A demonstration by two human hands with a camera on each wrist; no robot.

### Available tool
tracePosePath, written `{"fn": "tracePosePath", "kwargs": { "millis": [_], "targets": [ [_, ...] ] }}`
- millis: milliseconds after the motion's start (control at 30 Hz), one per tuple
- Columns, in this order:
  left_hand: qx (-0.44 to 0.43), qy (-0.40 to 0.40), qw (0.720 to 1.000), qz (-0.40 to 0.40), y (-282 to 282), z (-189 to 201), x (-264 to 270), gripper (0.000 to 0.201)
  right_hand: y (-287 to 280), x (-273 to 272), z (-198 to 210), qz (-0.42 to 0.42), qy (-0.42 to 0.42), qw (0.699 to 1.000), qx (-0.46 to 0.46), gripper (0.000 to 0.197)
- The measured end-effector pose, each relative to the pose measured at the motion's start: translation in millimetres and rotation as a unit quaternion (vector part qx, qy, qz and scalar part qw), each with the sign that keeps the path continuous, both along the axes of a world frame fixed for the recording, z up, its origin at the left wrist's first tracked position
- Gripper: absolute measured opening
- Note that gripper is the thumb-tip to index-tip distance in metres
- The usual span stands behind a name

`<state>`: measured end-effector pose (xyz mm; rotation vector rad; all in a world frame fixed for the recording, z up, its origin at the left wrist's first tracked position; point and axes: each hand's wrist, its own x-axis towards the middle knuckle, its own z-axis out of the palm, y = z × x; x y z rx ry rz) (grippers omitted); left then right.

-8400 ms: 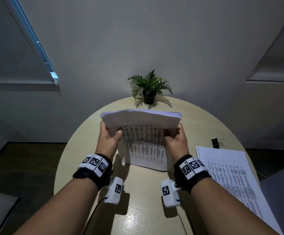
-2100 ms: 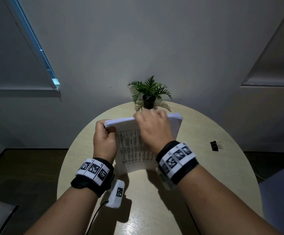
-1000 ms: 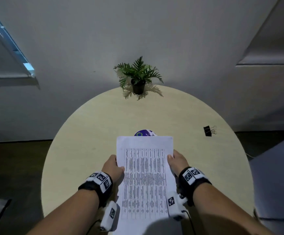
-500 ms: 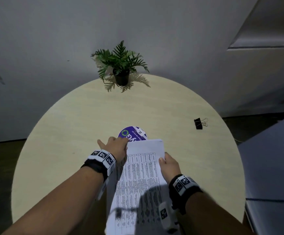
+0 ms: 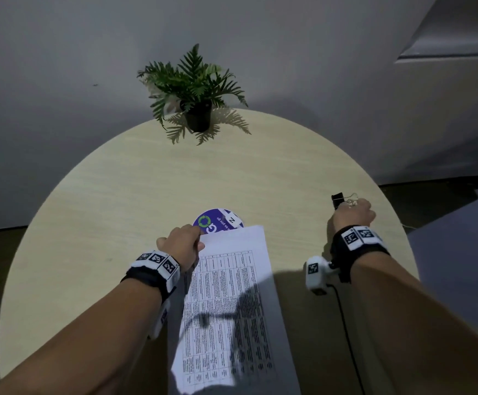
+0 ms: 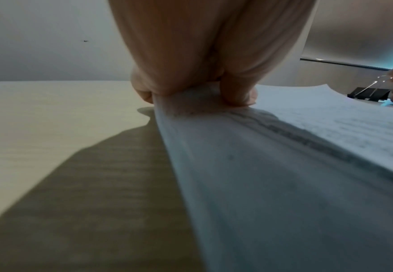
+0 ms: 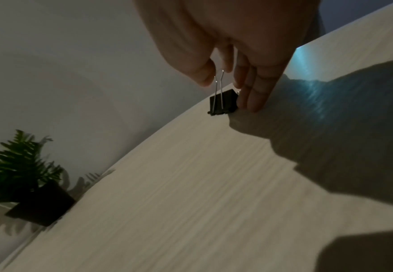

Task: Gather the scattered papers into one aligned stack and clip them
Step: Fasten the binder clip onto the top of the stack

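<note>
Head view: the white printed paper stack point(image 5: 226, 303) is pinched at its far corner by the left hand point(image 5: 182, 242), while the black metal binder clip point(image 5: 338, 200) on the round pale wooden bench point(image 5: 118, 195) is gripped by its wire handles by the right hand point(image 5: 353, 213).

Your left hand point(image 5: 181, 243) covers the far left corner of the paper stack point(image 5: 226, 303), and the stack's near end runs off the bottom of the head view. The stack hides part of the purple round sticker point(image 5: 216, 222), so its lettering can't be read. The table print on the top sheet is too small to read. Your right hand point(image 5: 353, 213) hides the binder clip point(image 5: 338, 199) handles there.
</note>
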<state>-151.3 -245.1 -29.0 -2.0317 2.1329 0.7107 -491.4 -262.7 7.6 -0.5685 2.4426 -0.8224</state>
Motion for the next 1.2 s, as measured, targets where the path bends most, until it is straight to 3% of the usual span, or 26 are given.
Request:
{"fn": "tracePosePath", "kwargs": {
  "millis": [167, 267, 367, 467, 567, 633, 700, 767, 867, 933, 1033, 1200],
  "targets": [
    [0.004, -0.002, 1.000, -0.001, -2, -2, 1, 0.029, -17, -2, 7, -0.017, 0.007, 1.000, 0.024, 0.038],
    [0.003, 0.008, 1.000, -0.002, -2, -2, 2, 0.016, -22, 3, 12, 0.028, 0.018, 0.997, 0.067, 0.036],
    [0.011, 0.019, 1.000, -0.001, -3, -2, 3, 0.011, -21, 12, 9, 0.005, -0.034, 0.999, -0.008, 0.032],
    [0.024, 0.036, 0.999, 0.004, -5, 1, 5, 0.006, -15, 42, 13, 0.076, -0.079, 0.990, -0.083, 0.022],
    [0.033, 0.057, 0.998, 0.010, -3, 5, 9, 0.011, -6, 88, 22, 0.128, -0.227, 0.950, -0.174, 0.016],
    [0.026, 0.072, 0.997, 0.015, 1, 9, 11, 0.013, 2, 111, 23, 0.181, -0.349, 0.901, -0.185, 0.020],
    [0.017, 0.086, 0.996, 0.019, 7, 14, 12, 0.013, 10, 134, 23, 0.256, -0.391, 0.866, -0.179, 0.017],
    [0.007, 0.097, 0.995, 0.023, 13, 18, 15, 0.013, 19, 158, 25, 0.337, -0.350, 0.855, -0.180, 0.011],
    [-0.011, 0.106, 0.994, 0.020, 22, 24, 19, 0.007, 25, 179, 23, 0.467, -0.166, 0.855, -0.154, 0.021],
    [-0.019, 0.108, 0.994, 0.020, 27, 27, 22, 0.003, 27, 187, 22, 0.532, -0.088, 0.828, -0.153, 0.024],
    [-0.030, 0.112, 0.993, 0.025, 31, 30, 25, 0.006, 30, 193, 25, 0.594, -0.023, 0.789, -0.154, 0.026],
    [-0.040, 0.107, 0.993, 0.029, 34, 32, 26, 0.014, 28, 197, 25, 0.630, 0.027, 0.761, -0.149, 0.022]
  ]
}}
